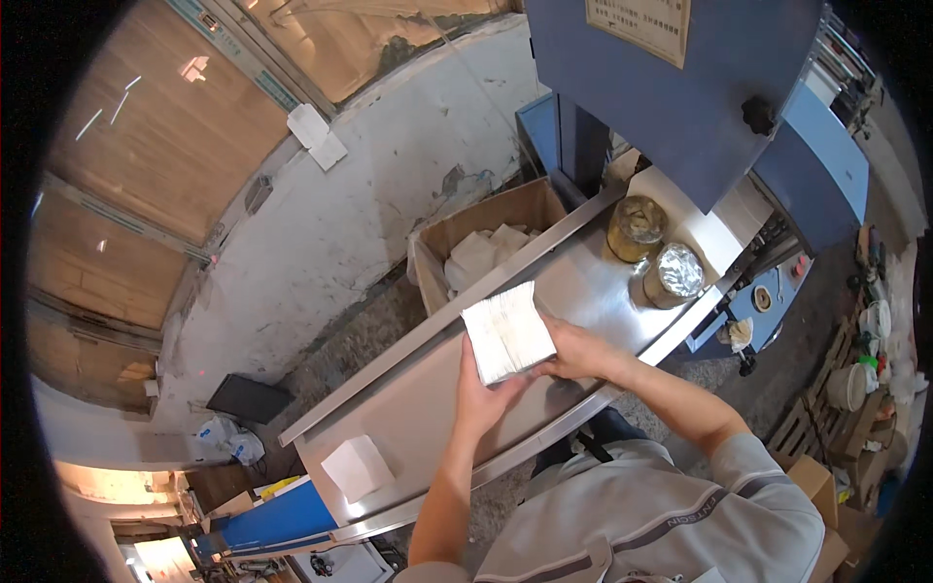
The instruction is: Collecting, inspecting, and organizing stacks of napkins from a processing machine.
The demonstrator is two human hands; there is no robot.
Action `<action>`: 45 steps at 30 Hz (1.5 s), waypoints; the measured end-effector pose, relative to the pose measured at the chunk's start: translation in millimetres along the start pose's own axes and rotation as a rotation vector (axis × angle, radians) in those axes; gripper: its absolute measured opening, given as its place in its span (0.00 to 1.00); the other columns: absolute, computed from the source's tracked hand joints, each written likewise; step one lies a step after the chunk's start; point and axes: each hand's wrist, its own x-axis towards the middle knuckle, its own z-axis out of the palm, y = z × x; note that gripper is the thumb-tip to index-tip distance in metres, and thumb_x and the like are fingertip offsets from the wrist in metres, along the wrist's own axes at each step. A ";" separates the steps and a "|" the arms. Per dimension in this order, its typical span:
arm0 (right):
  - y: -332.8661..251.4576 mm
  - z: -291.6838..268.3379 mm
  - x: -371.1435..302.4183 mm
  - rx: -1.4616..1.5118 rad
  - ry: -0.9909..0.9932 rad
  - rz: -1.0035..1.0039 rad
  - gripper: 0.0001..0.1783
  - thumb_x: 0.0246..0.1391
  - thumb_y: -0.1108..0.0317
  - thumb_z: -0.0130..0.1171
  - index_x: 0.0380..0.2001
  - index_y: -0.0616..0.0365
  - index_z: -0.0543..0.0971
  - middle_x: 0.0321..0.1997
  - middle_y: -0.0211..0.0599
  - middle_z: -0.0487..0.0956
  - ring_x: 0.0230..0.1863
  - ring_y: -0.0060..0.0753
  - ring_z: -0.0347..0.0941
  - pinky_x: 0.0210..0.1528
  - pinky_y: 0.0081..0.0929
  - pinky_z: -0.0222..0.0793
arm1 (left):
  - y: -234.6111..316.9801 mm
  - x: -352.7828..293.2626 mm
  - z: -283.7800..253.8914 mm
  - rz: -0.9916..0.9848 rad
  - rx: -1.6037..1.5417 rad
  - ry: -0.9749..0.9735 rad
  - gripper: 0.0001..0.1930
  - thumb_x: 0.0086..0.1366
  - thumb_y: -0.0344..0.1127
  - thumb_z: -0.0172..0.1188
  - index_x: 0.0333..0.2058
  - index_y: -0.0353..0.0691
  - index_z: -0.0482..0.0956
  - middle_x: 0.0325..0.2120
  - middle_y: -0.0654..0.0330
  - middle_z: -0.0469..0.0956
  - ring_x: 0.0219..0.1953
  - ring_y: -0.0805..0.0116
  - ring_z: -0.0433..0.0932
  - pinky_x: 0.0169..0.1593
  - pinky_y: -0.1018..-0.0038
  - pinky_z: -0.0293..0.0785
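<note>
Between my two hands is a thick stack of white folded paper pieces (507, 333), its many edges facing up. My left hand (478, 394) is closed around its near left side, fingers partly hidden. My right hand (578, 350) grips the right side near the lower corner. The stack is above a shiny metal table (428, 398). On the table's left part lies a single white paper piece (358, 468). Toward the far right stand two round cylinders, one with a dull brownish top (638, 222) and one with a silvery, crinkled top (676, 272).
A cardboard box (425, 262) with white paper pieces stands beyond the table's raised far rim (389, 358). The blue-grey machine (671, 97) rises over the table's right end. A wooden pallet (812, 413) and several containers are on the floor at right.
</note>
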 end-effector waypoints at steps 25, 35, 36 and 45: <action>-17.5 -3.1 -0.2 1.449 0.141 0.628 0.43 0.64 0.36 0.45 0.68 0.60 0.59 0.66 0.42 0.68 0.64 0.38 0.66 0.62 0.39 0.65 | -7.7 -10.6 -2.7 -0.555 -1.351 -0.079 0.30 0.65 0.45 0.52 0.62 0.34 0.64 0.60 0.51 0.70 0.60 0.51 0.70 0.64 0.51 0.63; -34.5 37.7 10.7 0.774 0.140 0.478 0.47 0.59 0.56 0.63 0.68 0.73 0.51 0.59 0.50 0.72 0.57 0.35 0.71 0.56 0.29 0.69 | -19.2 -21.6 -16.7 -0.614 -0.692 0.137 0.24 0.71 0.44 0.55 0.57 0.32 0.69 0.51 0.55 0.76 0.51 0.69 0.76 0.53 0.73 0.72; -34.6 44.5 12.8 0.763 0.128 0.467 0.47 0.58 0.58 0.64 0.68 0.72 0.51 0.59 0.49 0.73 0.56 0.34 0.72 0.56 0.28 0.70 | -20.2 -25.7 -22.6 -0.611 -0.646 0.177 0.23 0.71 0.44 0.57 0.55 0.31 0.70 0.49 0.55 0.77 0.48 0.71 0.77 0.50 0.74 0.74; -61.4 104.7 31.9 1.025 0.028 0.591 0.45 0.56 0.69 0.65 0.68 0.69 0.51 0.59 0.51 0.72 0.58 0.37 0.70 0.58 0.29 0.70 | -37.5 -96.3 -80.0 -0.517 -0.502 0.317 0.23 0.69 0.45 0.60 0.49 0.28 0.74 0.37 0.57 0.81 0.36 0.75 0.77 0.39 0.76 0.75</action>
